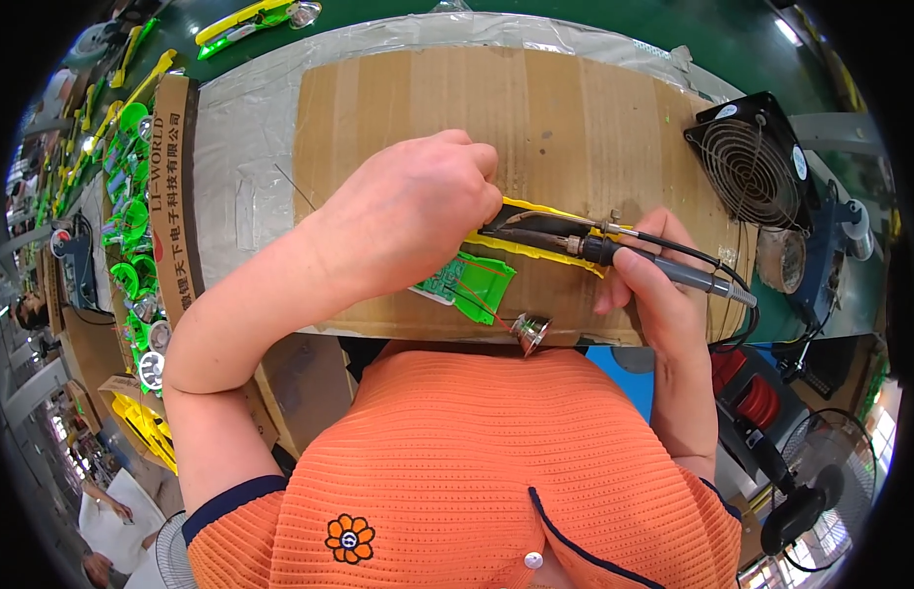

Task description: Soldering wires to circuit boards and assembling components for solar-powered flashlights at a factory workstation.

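Beneath left hand (408, 211), yellow housing (536, 228) pinned on cardboard surface (536, 108), green circuit board (467, 282) just below, right hand (653, 285) clasping soldering iron (634, 260).

The left hand (403, 211) covers most of the yellow casing (536, 245), so its grip there is hidden. The soldering iron (634, 260) has its tip lost behind that hand. The right hand (653, 285) hides part of the iron's handle. Small green parts (133, 211) at the counter's (565, 118) left blur together.
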Tool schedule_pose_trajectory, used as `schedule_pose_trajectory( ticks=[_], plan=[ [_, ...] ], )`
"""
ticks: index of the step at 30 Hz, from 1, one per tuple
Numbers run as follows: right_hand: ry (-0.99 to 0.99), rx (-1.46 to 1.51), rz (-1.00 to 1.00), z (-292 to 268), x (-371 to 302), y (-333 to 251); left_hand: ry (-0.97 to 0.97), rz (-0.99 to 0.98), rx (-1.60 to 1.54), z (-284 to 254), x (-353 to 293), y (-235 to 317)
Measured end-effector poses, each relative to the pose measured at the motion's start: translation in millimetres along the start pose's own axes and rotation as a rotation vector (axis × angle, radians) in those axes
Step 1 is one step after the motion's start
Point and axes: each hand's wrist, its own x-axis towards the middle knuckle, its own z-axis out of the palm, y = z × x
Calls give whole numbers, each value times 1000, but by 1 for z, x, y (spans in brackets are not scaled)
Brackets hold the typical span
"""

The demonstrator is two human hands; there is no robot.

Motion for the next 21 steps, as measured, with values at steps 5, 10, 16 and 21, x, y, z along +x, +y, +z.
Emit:
schedule_pose_trajectory(
  ticks=[5,10,16,21],
  plan=[
    [22,28,-55,-5,-3,2,-13,9,10,0,1,-1],
    [-33,-64,-38,-3,-4,2,-18,23,12,-1,2,-2],
    [-24,-89,-2,5,-1,0,-21,18,3,-3,1,-1],
    [-10,-107,11,6,0,-1,-20,25,6,-2,1,-1]
  ],
)
